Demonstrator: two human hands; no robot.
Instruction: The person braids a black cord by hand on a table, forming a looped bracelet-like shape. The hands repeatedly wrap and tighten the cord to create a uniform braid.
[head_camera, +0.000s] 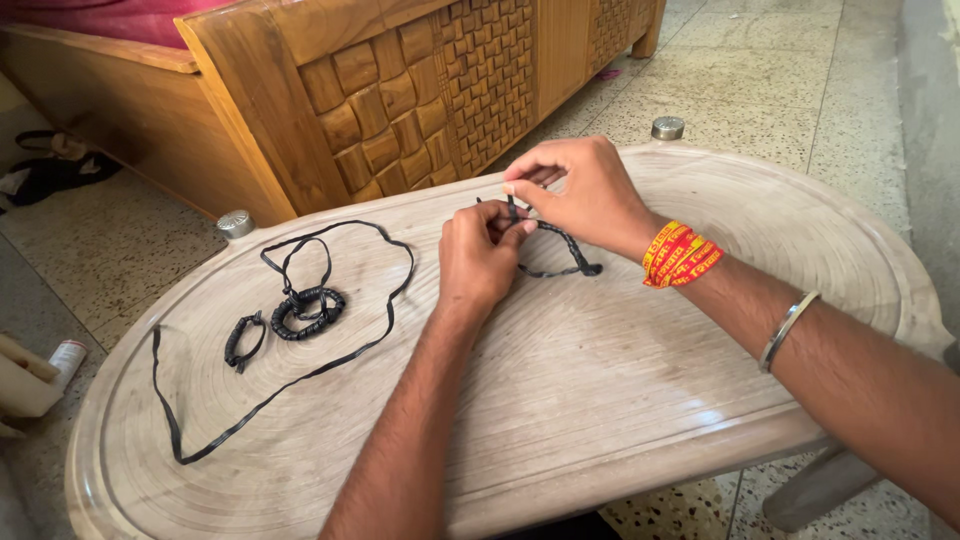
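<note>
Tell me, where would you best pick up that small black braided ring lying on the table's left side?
Probably by the rim of the braided ring, from straight above. It lies flat on the oval wooden table, so its open middle lets one finger dip inside and another press outside. A thin black cord runs off it, so lift gently.

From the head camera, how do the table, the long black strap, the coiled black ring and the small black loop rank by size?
1. Table
2. Long black strap
3. Coiled black ring
4. Small black loop
The last two look close, so that order is unsure.
</note>
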